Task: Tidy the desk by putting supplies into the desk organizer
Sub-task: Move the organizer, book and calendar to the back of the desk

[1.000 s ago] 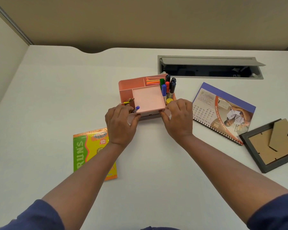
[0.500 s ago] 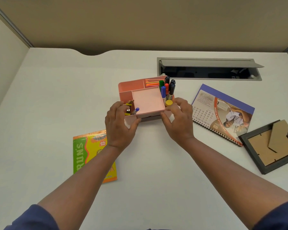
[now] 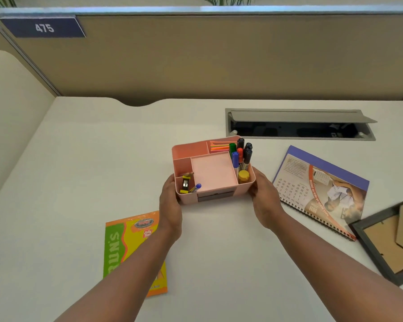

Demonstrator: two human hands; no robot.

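Between my hands, the pink organizer (image 3: 213,169) sits on the bench (image 3: 79,182); my left hand (image 3: 170,201) and right hand (image 3: 262,194) clasp its side walls. Bare bench lies left of it, the calendar (image 3: 321,191) near its right edge.

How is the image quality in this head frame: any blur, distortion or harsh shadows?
Head view: even, soft lighting with only faint shadows under the organizer; wide-angle distortion bows the partition's top edge; the picture frame at the right edge looks slightly smeared; the markers are readable by colour, their print is not.
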